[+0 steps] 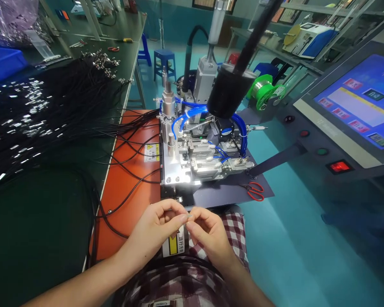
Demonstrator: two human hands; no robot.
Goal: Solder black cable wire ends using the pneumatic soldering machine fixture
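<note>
Just in front of the machine's near edge, my left hand and my right hand meet fingertip to fingertip. Thumb and forefinger of each are pinched together. Between them a small, thin, pale shiny piece shows; it is too small to name. A black cable runs to my left forearm and passes out of sight behind it, so whether it joins the piece cannot be seen. Beyond my hands stands a bench machine with a bright metal plate, clamps and blue air tubes.
A large heap of black cables covers the dark table at left. Red-handled scissors lie on the machine's grey base at right. A control screen juts in at right. A black cylinder hangs over the machine. A green spool sits behind.
</note>
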